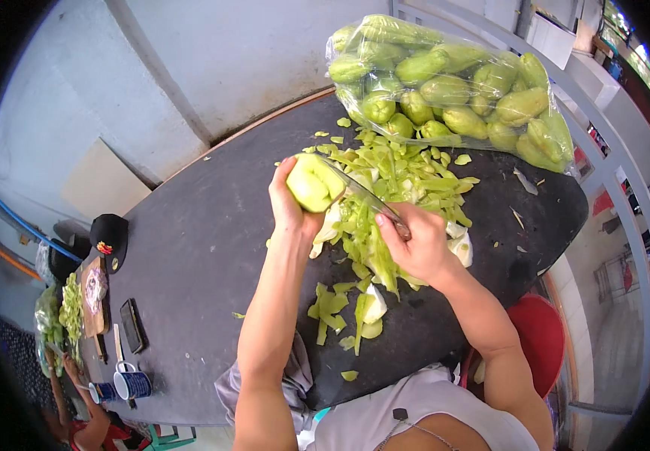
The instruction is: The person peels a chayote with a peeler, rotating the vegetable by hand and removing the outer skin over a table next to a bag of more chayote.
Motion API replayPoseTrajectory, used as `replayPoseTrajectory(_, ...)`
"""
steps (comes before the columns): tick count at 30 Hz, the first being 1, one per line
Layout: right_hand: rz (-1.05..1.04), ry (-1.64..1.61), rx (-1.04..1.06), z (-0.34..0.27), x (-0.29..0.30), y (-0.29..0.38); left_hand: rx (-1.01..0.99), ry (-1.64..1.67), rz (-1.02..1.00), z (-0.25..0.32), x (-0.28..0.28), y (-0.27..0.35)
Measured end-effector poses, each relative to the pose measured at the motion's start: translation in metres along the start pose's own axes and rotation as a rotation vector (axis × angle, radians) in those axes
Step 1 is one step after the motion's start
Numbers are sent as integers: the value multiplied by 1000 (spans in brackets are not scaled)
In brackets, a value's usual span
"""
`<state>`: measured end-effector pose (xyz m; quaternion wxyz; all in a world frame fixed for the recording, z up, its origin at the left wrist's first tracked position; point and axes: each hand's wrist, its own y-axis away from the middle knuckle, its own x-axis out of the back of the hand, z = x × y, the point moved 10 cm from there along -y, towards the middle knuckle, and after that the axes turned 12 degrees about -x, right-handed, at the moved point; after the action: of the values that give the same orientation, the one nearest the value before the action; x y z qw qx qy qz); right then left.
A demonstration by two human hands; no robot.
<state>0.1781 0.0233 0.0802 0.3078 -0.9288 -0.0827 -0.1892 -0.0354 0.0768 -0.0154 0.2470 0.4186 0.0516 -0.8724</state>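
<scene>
My left hand [291, 203] holds up a pale green, peeled chayote [310, 183] over the dark tabletop. In my right hand [415, 239] is a knife [367, 197], its handle inside my fingers and its blade pointing up and left at the chayote's right side, where a groove shows. Whether the blade touches the flesh cannot be told. Beneath both hands lies a heap of green peelings [415, 175] with some whitish pieces. A smaller group of peel strips [327, 310] lies nearer my body.
A clear plastic bag full of chayotes [449, 84] lies at the back right. A black cap [109, 237], a phone [133, 326], enamel mugs [133, 384] and a wooden board [95, 315] stand at left, near another person's hands. A red container [539, 338] is beside me, right.
</scene>
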Motion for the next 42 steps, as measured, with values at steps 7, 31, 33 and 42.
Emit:
replayPoseTrajectory(7, 150, -1, 44, -31, 25, 5, 1, 66, -79, -5, -53, 8)
replayPoseTrajectory(31, 85, 11, -4, 0, -11, 12, -131, 150, -105, -3, -46, 26)
replayPoseTrajectory(33, 60, 22, -67, 9, -14, 10, -211, 59, -93, 7, -46, 27)
replayPoseTrajectory(42, 20, 47, -86, 18, -18, 11, -324, 4, -158, 16, -51, 29)
